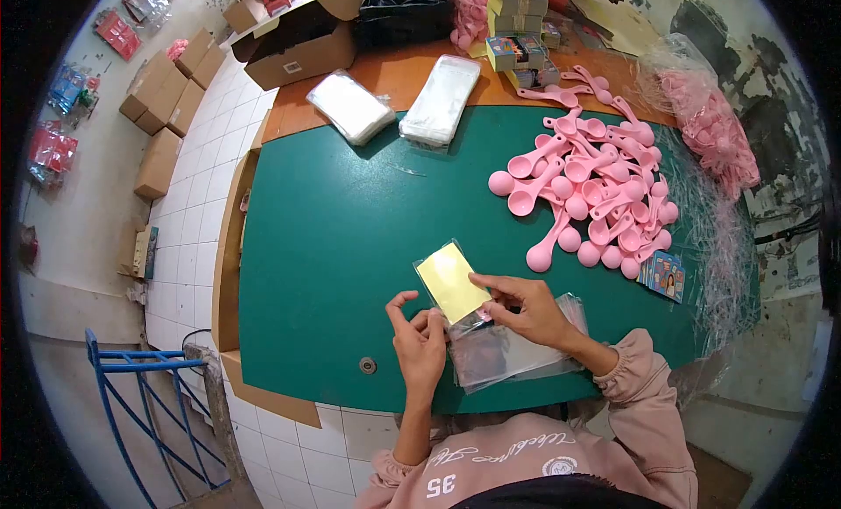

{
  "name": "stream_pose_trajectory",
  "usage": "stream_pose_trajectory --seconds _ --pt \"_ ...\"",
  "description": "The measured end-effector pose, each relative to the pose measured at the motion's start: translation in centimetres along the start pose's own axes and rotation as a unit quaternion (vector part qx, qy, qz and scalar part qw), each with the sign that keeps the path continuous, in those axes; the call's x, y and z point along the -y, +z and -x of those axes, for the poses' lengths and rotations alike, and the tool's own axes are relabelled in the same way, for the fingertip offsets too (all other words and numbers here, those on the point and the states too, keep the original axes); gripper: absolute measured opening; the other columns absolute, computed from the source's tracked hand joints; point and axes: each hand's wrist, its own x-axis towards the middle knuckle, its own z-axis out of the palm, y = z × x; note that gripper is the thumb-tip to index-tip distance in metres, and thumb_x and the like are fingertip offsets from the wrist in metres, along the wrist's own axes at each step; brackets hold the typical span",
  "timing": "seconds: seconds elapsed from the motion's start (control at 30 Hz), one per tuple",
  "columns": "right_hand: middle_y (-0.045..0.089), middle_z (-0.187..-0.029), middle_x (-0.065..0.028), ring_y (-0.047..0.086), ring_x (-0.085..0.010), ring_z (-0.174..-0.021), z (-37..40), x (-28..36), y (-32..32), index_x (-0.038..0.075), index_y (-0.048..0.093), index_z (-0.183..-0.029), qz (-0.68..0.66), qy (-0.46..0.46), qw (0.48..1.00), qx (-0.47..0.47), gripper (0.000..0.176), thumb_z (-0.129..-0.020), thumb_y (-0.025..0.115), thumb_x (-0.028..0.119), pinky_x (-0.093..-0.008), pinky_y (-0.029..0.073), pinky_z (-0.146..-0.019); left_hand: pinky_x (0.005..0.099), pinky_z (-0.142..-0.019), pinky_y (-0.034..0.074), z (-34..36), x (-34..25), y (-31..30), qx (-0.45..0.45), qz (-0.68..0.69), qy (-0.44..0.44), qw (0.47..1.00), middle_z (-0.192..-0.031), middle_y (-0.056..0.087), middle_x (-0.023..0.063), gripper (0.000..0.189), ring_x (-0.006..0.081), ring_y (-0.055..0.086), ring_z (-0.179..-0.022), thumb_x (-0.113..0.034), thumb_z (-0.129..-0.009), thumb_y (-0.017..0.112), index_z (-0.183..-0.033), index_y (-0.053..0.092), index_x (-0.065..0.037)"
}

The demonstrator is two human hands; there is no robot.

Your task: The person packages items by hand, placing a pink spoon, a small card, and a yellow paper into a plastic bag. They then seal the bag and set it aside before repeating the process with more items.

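A yellow card inside a clear plastic bag is held up over the green table near its front edge. My right hand pinches the bag at the card's right side, thumb and fingers closed on it. At the lower left corner of the bag is my left hand, its index finger raised and bent and its other fingertips at the bag's edge. Beneath and to the right of the card lies a stack of clear plastic bags, partly hidden by my right hand.
Pink spoons are heaped at the right, beside picture cards. Two stacks of clear bags lie at the back. Bundled cards stand behind. A round metal piece sits near the front edge.
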Motion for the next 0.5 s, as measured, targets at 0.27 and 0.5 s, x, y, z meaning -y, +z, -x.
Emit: stream_pose_trajectory --seconds 0.27,0.5 --pt "0.059 -0.079 -0.0098 0.056 -0.0151 -0.067 -0.1 0.8 -1.7 0.007 0.054 -0.116 0.034 -0.02 0.998 0.04 0.037 -0.079 0.059 0.01 -0.0278 0.046 -0.063 0.0178 -0.049 0.04 -1.7 -1.0 -1.0 0.062 0.008 -0.002 0.998 -0.066 0.058 0.0032 0.053 0.0042 0.051 -0.056 -0.002 -0.08 0.059 -0.123 0.03 -0.004" --pt "0.055 -0.096 -0.0063 0.048 -0.0238 -0.097 -1.1 -2.0 -9.5 0.008 0.058 -0.095 0.486 -0.177 0.85 -0.099 0.033 -0.064 0.057 0.0 -0.0363 0.038 -0.081 0.0252 -0.055 0.045 -7.7 -4.8 -9.4 0.014 -0.251 0.101 0.963 -0.073 0.062 0.0066 0.039 0.0109 0.056 -0.06 -0.007 -0.078 0.061 -0.113 0.046 -0.003"
